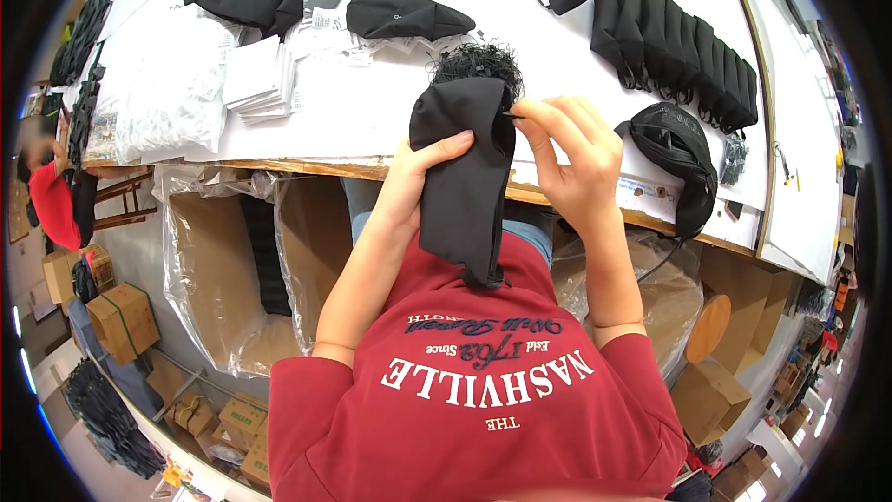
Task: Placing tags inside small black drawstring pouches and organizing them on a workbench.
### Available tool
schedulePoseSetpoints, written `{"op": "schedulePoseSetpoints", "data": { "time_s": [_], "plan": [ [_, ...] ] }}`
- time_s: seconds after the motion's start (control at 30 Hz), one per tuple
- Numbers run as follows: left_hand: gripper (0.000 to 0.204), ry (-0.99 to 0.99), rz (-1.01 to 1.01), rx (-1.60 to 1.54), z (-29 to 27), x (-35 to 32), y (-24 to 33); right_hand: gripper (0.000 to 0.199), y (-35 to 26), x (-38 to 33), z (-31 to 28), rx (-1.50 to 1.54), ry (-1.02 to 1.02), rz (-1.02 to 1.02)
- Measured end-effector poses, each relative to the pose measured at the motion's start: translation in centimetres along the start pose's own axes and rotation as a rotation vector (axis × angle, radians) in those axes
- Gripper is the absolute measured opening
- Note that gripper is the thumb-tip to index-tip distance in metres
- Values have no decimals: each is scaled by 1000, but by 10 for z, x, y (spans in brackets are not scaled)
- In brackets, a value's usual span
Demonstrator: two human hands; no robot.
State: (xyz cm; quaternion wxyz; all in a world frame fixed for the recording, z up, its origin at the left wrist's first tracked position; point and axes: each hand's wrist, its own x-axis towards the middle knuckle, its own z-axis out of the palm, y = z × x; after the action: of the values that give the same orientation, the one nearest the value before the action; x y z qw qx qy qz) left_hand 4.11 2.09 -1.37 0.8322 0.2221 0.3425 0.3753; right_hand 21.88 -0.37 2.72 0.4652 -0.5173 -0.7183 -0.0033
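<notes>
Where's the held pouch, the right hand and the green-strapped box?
Held pouch (460,191), head view: its flat side.
Right hand (583,163), head view: middle of the hand.
Green-strapped box (123,323), head view: cardboard surface.

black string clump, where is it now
In the head view, the black string clump lies near the middle of the white table, just beyond the black pouch in the left hand.

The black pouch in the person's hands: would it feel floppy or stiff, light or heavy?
The black pouch is probably floppy, as its fabric creases softly near the top. It's likely light, looking flattish in the left hand.
</notes>
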Motion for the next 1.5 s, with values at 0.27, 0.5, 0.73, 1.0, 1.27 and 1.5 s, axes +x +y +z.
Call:
{"op": "schedulePoseSetpoints", "data": {
  "time_s": [0.27, 0.5, 0.73, 1.0, 1.27, 1.5],
  "plan": [
    [54, -269, -192, 74, -34, 14, 8, 11, -4, 5, -16, 59, -185, 62],
    [32, -316, -77, 323, -22, 35, 20, 11, -5, 8, -12, -45, -254, -11],
    [19, -127, -150, -319, -30, 64, 20, 15, -27, 2, -8, 216, -530, -58],
    [20, -186, -86, -280, -45, 78, 44, 17, -31, -9, -1, 375, -588, -30],
    [21, -194, -24, -168, -47, 80, 39, 16, -28, -11, -8, 320, -590, 25],
    [27, -74, 108, 74, -19, 70, 40, 14, -27, 2, -6, 207, -425, 17]
  ]
}}
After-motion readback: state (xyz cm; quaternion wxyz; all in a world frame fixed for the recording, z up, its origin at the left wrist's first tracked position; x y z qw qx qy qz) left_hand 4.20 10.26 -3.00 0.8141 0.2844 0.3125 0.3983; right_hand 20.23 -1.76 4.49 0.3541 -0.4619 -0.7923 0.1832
